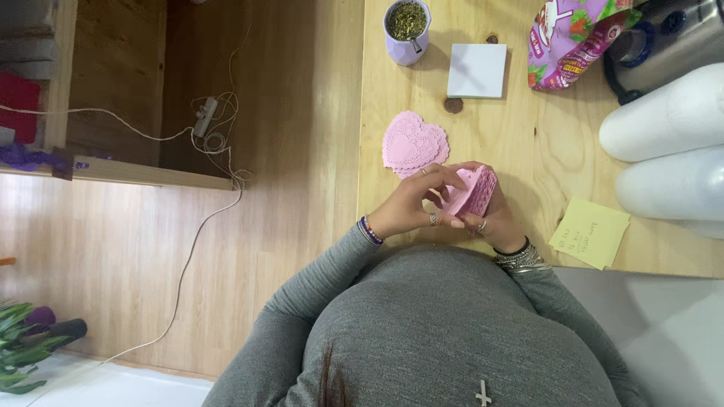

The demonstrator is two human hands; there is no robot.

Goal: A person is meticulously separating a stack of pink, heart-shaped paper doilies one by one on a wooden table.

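Note:
My left hand and my right hand both grip a pink lacy paper piece, folded up between the fingers just above the wooden desk. Rings show on both hands, and bracelets on both wrists. A small pile of pink heart-shaped paper doilies lies flat on the desk just beyond my left hand, apart from it.
A lilac cup of green herb, a white notepad, a small brown lump, a pink printed packet, a metal flask, two white rolls and a yellow sticky note sit on the desk. Cables trail on the floor left.

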